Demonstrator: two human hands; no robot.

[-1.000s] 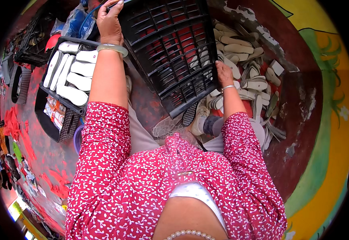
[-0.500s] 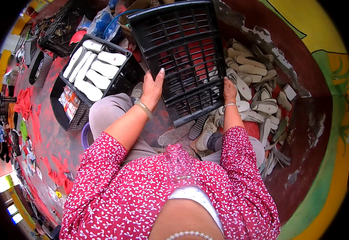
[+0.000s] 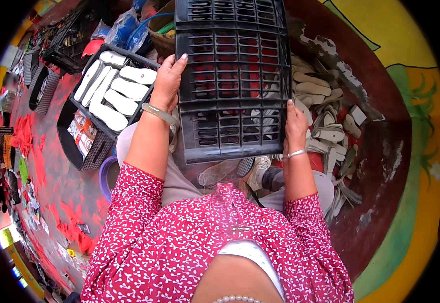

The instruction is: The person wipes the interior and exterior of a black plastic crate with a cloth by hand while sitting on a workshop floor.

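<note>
A seated person's left hand [image 3: 167,83] and right hand [image 3: 295,125] grip an upended black crate [image 3: 230,76] by its sides, seemingly mid-emptying; setting it down needs clear floor.

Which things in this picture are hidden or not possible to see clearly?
- Head view: the black crate covers the floor and soles behind it.
- Its top is cut off by the picture's edge.
- Right hand: palm hidden behind the crate's side.
- Left hand: fingertips hidden by the crate's edge.

Matt black plastic crate [image 3: 230,76] — slatted, rigid, smooth pale foam soles [image 3: 121,93], rough worn floor [image 3: 376,151].
</note>
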